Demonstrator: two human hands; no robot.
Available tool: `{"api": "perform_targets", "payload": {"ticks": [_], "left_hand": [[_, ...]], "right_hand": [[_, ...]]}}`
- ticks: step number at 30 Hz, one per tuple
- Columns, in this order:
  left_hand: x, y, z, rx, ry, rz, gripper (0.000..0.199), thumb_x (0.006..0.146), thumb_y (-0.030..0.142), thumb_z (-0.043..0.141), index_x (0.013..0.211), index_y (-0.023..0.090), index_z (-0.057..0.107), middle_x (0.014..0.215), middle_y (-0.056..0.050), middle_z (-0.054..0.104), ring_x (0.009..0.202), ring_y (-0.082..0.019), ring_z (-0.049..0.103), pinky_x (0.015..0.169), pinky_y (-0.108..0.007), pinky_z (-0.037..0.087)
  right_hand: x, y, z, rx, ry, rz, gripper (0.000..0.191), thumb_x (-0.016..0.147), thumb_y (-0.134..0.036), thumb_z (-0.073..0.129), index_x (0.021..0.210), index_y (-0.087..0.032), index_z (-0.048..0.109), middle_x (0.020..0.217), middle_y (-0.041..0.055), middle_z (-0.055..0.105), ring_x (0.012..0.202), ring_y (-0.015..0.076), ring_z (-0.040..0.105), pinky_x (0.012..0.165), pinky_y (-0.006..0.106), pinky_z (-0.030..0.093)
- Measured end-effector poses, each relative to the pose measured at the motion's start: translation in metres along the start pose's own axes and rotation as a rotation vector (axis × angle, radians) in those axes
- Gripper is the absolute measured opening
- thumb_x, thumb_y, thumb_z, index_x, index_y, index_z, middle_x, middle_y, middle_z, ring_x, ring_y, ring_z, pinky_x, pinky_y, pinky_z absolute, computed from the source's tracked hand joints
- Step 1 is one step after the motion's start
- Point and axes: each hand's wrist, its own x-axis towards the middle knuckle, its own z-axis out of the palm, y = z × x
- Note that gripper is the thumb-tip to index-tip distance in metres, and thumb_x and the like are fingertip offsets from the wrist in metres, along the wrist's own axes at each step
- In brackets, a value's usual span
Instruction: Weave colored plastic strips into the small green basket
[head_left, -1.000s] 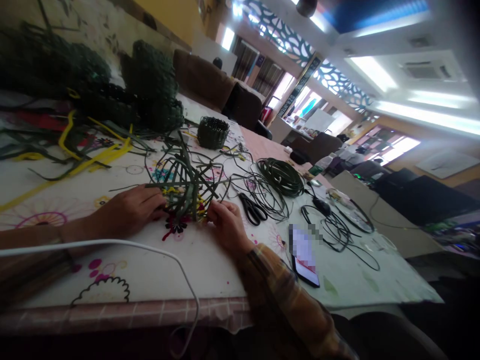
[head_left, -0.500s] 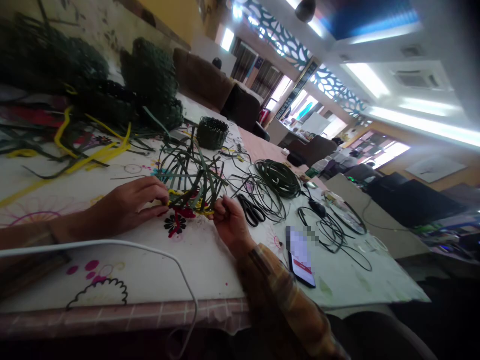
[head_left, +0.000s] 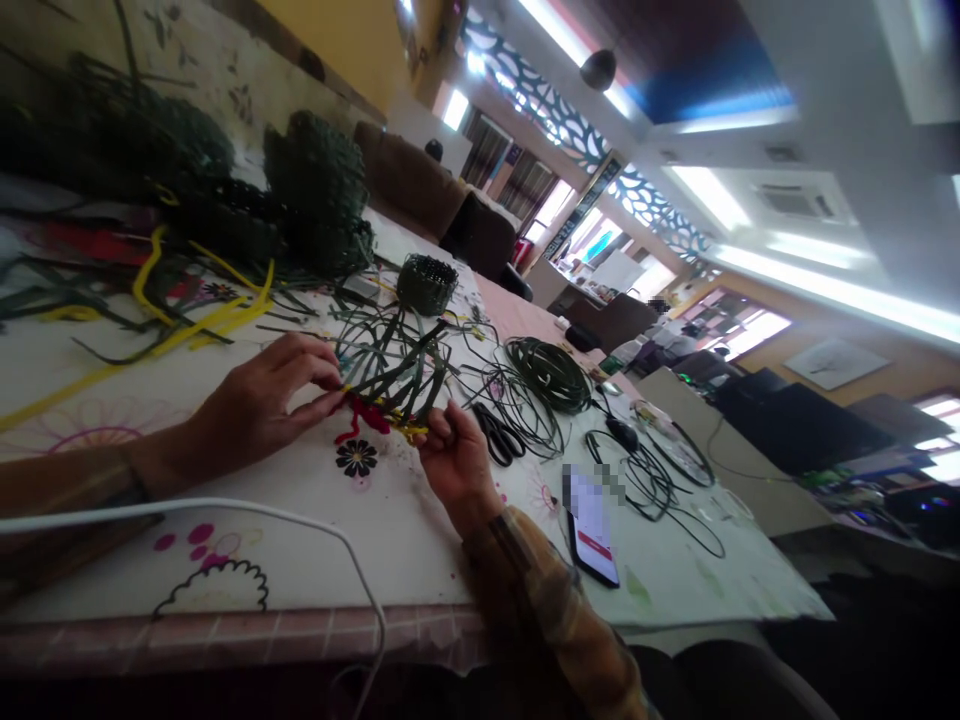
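A partly woven piece of dark green strips (head_left: 405, 365), with yellow and red bits along its near edge, stands on the patterned tablecloth. At its left edge my left hand (head_left: 259, 405) pinches the rim between thumb and fingers. My right hand (head_left: 456, 455) has its fingers curled around the yellow end at the right edge. The loose green strips fan up and away from both hands. A red strip (head_left: 346, 432) hangs from the near edge beside a printed black flower.
Black scissors (head_left: 501, 435) and a coil of green strip (head_left: 549, 375) lie to the right, near a phone (head_left: 594, 540). Behind stands a small woven basket (head_left: 426, 285). Yellow strips (head_left: 217, 318) lie left. A white cable (head_left: 300, 513) crosses in front.
The camera view has shifted slightly. My left hand's thumb and fingers are a little higher at the rim, and the woven piece has tilted slightly. My right hand keeps its grip.
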Motion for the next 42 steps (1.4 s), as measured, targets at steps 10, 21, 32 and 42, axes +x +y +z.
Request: {"api": "perform_targets", "payload": {"ticks": [10, 21, 32, 42], "left_hand": [[0.0, 0.015, 0.01, -0.383, 0.054, -0.616, 0.029, 0.088, 0.048, 0.071, 0.098, 0.02, 0.069, 0.091, -0.004, 0.073, 0.077, -0.021, 0.071, 0.074, -0.033, 0.059], [0.002, 0.012, 0.018, -0.599, 0.147, -0.704, 0.051, 0.075, 0.062, 0.084, 0.097, 0.02, 0.065, 0.099, -0.006, 0.068, 0.088, -0.024, 0.072, 0.091, -0.043, 0.064], [0.008, 0.019, 0.001, -0.296, 0.134, -0.291, 0.012, 0.097, 0.034, 0.067, 0.099, 0.022, 0.069, 0.095, -0.004, 0.068, 0.086, -0.019, 0.067, 0.078, -0.029, 0.059], [0.001, 0.008, -0.001, -0.158, 0.017, -0.337, 0.015, 0.1, 0.034, 0.059, 0.093, 0.022, 0.061, 0.091, -0.003, 0.064, 0.085, -0.02, 0.063, 0.08, -0.032, 0.053]], "right_hand": [[-0.009, 0.001, 0.026, 0.156, 0.136, 0.011, 0.045, 0.113, -0.023, 0.033, 0.068, -0.023, 0.028, 0.053, -0.0101, 0.028, 0.047, 0.0086, 0.019, 0.052, 0.019, 0.041], [-0.011, 0.011, 0.027, 0.167, 0.142, 0.075, 0.045, 0.112, -0.024, 0.036, 0.069, -0.023, 0.025, 0.053, -0.0102, 0.027, 0.046, 0.0089, 0.02, 0.05, 0.017, 0.041], [-0.01, 0.019, 0.017, 0.079, 0.038, 0.069, 0.044, 0.106, -0.028, 0.052, 0.07, -0.024, 0.026, 0.055, -0.0111, 0.027, 0.047, 0.0083, 0.019, 0.054, 0.02, 0.044], [-0.012, 0.021, 0.016, -0.028, -0.024, -0.075, 0.046, 0.101, -0.03, 0.059, 0.063, -0.023, 0.032, 0.055, -0.0093, 0.03, 0.05, 0.0086, 0.02, 0.056, 0.021, 0.044]]}}
